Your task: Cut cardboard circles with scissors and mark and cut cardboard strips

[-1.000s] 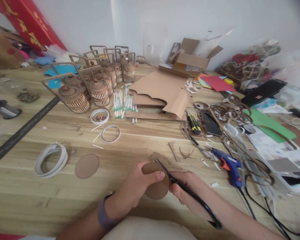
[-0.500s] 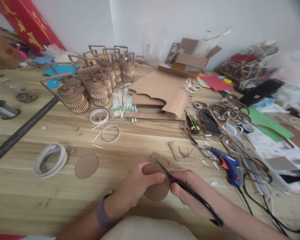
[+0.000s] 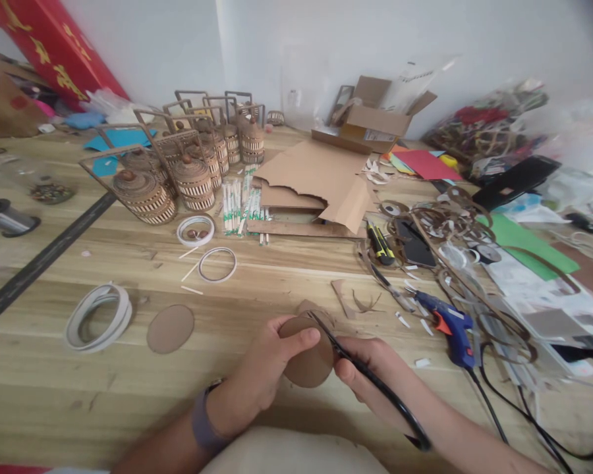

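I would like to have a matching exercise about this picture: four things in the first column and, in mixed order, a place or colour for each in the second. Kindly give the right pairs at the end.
Things
1. scissors
2. glue gun
3. held cardboard disc
4. spool

Places and colours
A. in the left hand
B. silvery, near the left edge of the picture
C. in the right hand
D. blue, with an orange trigger

Right pairs
1-C, 2-D, 3-A, 4-B
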{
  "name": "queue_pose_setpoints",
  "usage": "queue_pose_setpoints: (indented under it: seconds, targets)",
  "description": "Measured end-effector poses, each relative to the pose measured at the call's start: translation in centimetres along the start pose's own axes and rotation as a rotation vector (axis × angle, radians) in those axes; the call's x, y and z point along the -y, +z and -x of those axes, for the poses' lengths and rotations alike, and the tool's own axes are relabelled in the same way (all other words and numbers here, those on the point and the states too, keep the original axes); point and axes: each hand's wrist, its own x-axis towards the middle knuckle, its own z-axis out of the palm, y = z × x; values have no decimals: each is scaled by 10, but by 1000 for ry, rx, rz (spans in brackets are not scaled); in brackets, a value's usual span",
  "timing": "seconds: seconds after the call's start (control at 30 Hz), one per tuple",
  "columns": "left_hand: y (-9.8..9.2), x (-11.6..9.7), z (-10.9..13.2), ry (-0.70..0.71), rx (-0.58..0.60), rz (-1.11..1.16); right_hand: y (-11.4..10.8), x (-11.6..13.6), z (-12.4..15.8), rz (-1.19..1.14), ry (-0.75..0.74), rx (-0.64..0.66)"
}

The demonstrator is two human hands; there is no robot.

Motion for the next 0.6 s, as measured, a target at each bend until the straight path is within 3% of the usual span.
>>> queue_pose_setpoints:
  seconds: [0.17,0.6]
  targets:
    - [-1,4,2,-3,-94,-97,2,-3,0,-38,32,60]
    - [-5,1,3,-1,-64,-202,-2,-1,2,-12,22,94]
